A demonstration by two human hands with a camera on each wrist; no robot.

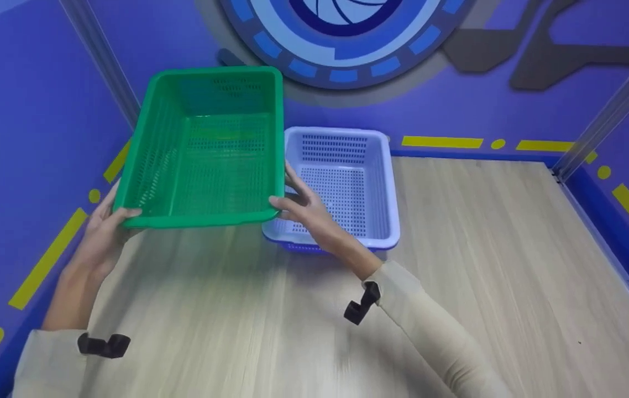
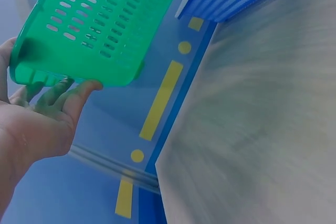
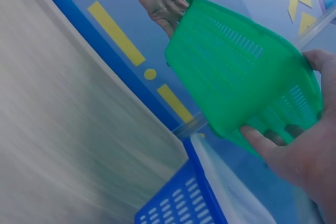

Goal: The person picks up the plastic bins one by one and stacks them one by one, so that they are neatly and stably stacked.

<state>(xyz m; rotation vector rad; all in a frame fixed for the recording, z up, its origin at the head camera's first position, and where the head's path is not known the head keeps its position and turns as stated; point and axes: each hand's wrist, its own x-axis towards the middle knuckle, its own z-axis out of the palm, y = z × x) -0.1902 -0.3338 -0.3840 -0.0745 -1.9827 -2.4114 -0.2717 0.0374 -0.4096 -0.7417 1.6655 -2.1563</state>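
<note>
A green plastic basket (image 1: 220,166) with slotted walls is held up off the table, tilted so its inside faces the head camera. My left hand (image 1: 105,226) grips its near left corner, thumb over the rim and fingers underneath. At the near right corner my right hand (image 1: 306,207) holds the rim, with fingers spread along the outer wall in the right wrist view. Nothing lies inside the green basket. Behind my right hand stands a light-purple basket (image 1: 378,188) on the table, seated in a darker blue basket (image 3: 178,198).
The wood-grain table (image 1: 486,276) spreads to the right and toward me. Blue panels (image 1: 16,138) with yellow marks enclose it at the left, back and right. Metal posts (image 1: 101,55) stand at the back corners.
</note>
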